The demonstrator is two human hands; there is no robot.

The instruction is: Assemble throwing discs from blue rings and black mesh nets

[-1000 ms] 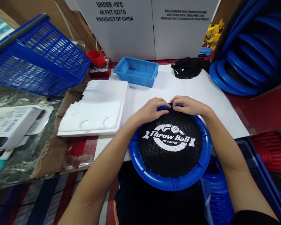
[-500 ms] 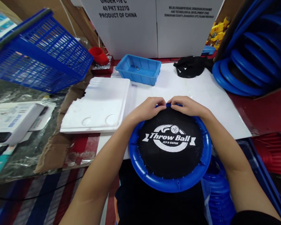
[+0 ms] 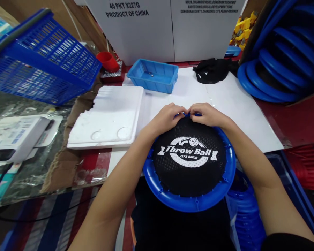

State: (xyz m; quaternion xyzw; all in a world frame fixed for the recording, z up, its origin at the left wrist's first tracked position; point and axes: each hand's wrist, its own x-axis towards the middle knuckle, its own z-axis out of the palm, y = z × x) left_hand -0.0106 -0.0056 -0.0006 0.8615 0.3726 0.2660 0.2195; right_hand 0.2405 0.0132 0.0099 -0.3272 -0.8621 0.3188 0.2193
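A round throw-ball disc (image 3: pixel 191 179) rests near my lap at the table's front edge, its black mesh face up inside a blue plastic ring (image 3: pixel 170 198). White "Throw Ball" lettering is printed on the mesh. At the disc's far edge, my left hand (image 3: pixel 170 118) pinches the rim with thumb and fingertips. My right hand (image 3: pixel 207 115) grips the same spot from the other side, and the fingertips of both hands nearly meet. The fingers partly hide the mesh edge there.
Beyond my hands stands a light-blue tray (image 3: pixel 159 83) with a few small metal pieces. A white foam slab (image 3: pixel 107 118) lies left, a blue basket (image 3: pixel 47 59) behind it. Black fabric (image 3: pixel 211 71) lies at the back right, near stacked blue rings (image 3: pixel 272 76).
My thumbs and fingertips have drawn closer together at the far rim. The disc has barely shifted, and the view has moved slightly.
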